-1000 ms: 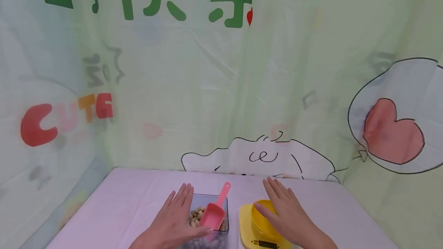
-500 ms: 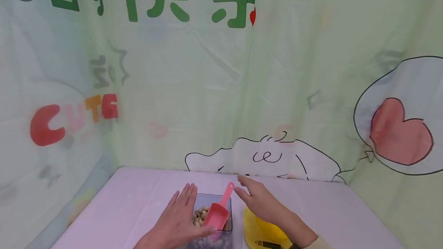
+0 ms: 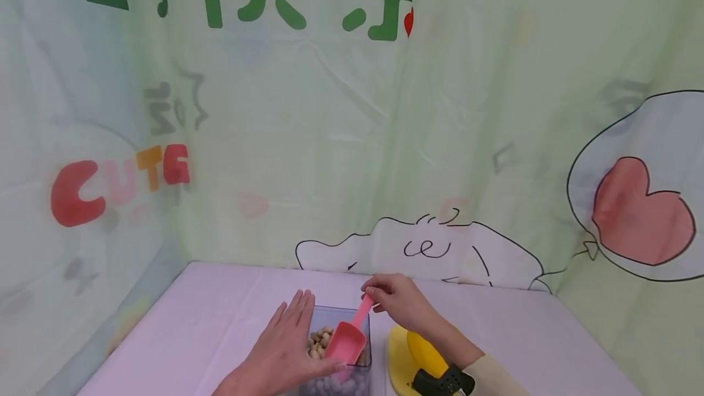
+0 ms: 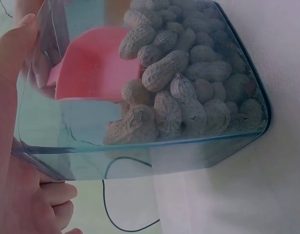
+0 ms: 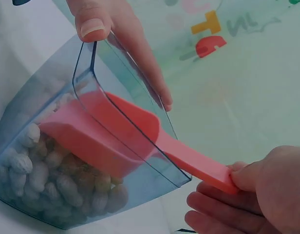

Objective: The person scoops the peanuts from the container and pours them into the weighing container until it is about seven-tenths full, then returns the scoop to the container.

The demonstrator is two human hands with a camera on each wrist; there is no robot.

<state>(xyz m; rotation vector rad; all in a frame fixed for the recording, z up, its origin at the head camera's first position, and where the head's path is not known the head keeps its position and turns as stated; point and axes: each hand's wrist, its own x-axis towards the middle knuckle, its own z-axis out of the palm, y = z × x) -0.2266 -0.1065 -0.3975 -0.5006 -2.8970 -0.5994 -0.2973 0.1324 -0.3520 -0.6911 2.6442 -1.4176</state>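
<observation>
"Where is the pink scoop?"

"Inside the clear plastic box, its blade down among the unshelled peanuts and its hollow turned up."

"And its long axis?"

"Slanted. From the blade, toward the box's near side, it climbs to the far right corner, where the handle crosses the rim and sticks out beyond it."

"Which hand is nearer that end?"

"The right hand, already touching. It pinches the handle's tip, thumb on top and fingers beneath, from outside the box's far right corner. A lift, I'd judge, depends on following that slant past the rim."

"The left hand?"

"At the box's opposite side. Its fingers lie straight along the left wall and its thumb is spread over the near rim. The head view puts that thumb across the scoop's near end, but the right wrist view shows it on the rim, apart from the scoop. I'd call it steadying the box."

"Anything farther out?"

"Right of the box, across a gap, a yellow kitchen scale bearing a yellow bowl, partly hidden by the right forearm."
</observation>
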